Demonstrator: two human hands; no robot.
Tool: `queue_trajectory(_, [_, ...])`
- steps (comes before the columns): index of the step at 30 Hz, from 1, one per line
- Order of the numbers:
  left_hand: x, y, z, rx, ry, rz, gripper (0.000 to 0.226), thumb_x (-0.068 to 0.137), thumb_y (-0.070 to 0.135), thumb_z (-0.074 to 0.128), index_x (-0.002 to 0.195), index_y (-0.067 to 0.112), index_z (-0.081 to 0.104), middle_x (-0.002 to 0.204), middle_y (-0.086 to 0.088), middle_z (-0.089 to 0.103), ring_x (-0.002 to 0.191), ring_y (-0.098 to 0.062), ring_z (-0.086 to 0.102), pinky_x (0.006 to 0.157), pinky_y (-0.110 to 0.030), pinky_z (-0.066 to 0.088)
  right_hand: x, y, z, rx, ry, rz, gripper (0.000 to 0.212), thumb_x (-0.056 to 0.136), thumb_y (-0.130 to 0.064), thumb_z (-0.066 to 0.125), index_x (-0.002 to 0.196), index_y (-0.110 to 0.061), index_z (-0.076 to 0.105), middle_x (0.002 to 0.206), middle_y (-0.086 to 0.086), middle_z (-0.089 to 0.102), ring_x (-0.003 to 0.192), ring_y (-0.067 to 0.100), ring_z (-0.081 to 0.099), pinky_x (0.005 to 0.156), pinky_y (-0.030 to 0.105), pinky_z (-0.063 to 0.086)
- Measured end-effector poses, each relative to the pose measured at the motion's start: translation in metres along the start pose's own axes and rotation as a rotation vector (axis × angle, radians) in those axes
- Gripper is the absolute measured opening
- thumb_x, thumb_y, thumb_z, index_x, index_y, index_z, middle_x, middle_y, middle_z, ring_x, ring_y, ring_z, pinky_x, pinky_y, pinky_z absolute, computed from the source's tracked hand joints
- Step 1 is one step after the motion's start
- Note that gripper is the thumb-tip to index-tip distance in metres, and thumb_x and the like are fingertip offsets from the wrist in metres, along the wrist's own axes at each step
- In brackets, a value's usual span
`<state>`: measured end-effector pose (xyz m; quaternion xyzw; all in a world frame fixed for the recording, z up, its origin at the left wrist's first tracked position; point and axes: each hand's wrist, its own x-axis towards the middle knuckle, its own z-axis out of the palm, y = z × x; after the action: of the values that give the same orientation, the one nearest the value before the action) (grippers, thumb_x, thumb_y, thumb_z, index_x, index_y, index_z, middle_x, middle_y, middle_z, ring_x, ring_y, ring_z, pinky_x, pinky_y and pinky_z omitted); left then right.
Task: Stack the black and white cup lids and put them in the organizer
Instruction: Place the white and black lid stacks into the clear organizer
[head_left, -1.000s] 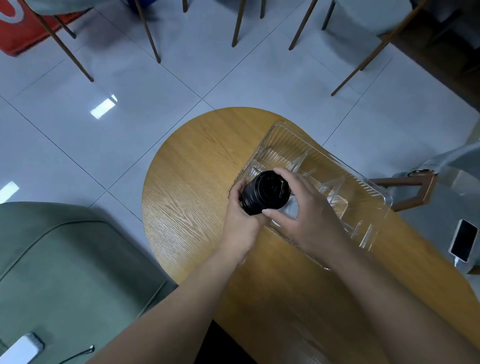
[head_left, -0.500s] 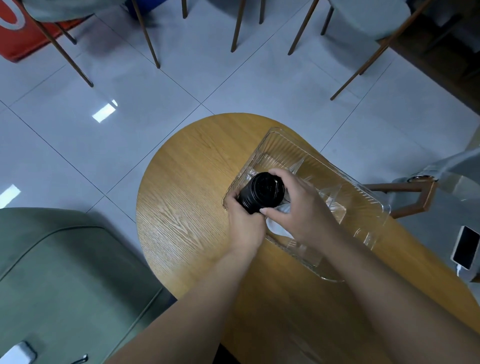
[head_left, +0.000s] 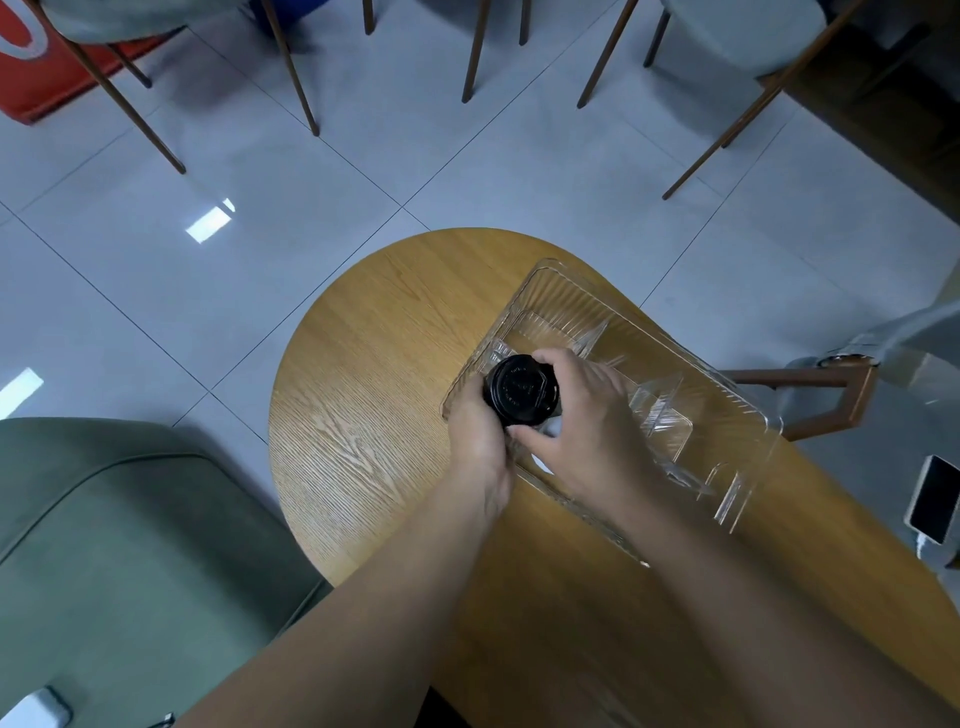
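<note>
Both hands, left and right, still gripping the black lid stack, have lowered it into the organizer

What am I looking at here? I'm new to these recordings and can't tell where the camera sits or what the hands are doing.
There is no machine: a person works with bare hands, and one camera worn on the head looks down at them. A wooden table carries a clear plastic organizer with dividers. The left hand and right hand together grip a stack of lids, black on top with a bit of white showing below, over the organizer's near-left end. Chairs and a phone lie around the table.
</note>
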<state>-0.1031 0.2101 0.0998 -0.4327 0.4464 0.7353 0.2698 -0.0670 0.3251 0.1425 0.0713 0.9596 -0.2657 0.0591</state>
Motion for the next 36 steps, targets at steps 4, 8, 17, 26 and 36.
queue_trajectory(4, [0.002,0.002,-0.001,0.031,-0.011,-0.011,0.049,0.114,0.049,0.052,0.124,0.008,0.077,0.121,-0.018,0.081,0.117,-0.032,0.078,0.106,-0.05,0.064,-0.003,-0.003,0.011,-0.017,0.064,-0.006,0.075,0.074,-0.03,0.098,0.133,-0.016,0.053,0.123,0.002,0.07,0.119,0.027,0.065,0.114,0.049,0.045])
queue_trajectory(8, [0.001,0.003,-0.001,0.142,-0.032,0.011,0.054,0.114,0.057,0.048,0.114,0.015,0.081,0.109,-0.008,0.085,0.111,-0.026,0.08,0.104,-0.045,0.063,-0.004,-0.006,0.016,-0.006,0.102,-0.01,0.071,0.074,-0.025,0.098,0.128,-0.015,0.053,0.119,0.001,0.069,0.115,0.025,0.066,0.112,0.047,0.047])
queue_trajectory(17, [-0.007,0.009,-0.011,0.62,-0.096,0.261,0.065,0.09,0.083,0.061,0.116,0.024,0.068,0.106,0.002,0.079,0.096,-0.018,0.076,0.087,-0.043,0.062,-0.004,-0.002,0.025,-0.068,0.07,0.004,0.073,0.074,-0.024,0.097,0.132,-0.015,0.054,0.124,0.0,0.071,0.12,0.025,0.067,0.112,0.045,0.044])
queue_trajectory(26, [-0.003,0.015,-0.037,1.004,-0.188,0.558,0.019,0.105,0.037,0.069,0.122,0.029,0.064,0.106,0.01,0.075,0.094,-0.01,0.071,0.084,-0.035,0.057,0.001,0.0,0.041,-0.208,0.157,-0.018,0.052,0.078,-0.022,0.083,0.126,-0.017,0.064,0.133,-0.002,0.072,0.126,0.023,0.066,0.112,0.045,0.041])
queue_trajectory(36, [-0.007,0.017,-0.036,1.06,-0.162,0.635,0.047,0.11,0.016,0.062,0.157,0.017,0.054,0.133,0.01,0.065,0.118,-0.011,0.061,0.1,-0.025,0.045,-0.001,-0.003,0.034,-0.394,0.141,-0.014,0.048,0.084,-0.037,0.079,0.126,-0.017,0.069,0.149,0.005,0.064,0.139,0.031,0.058,0.126,0.06,0.029])
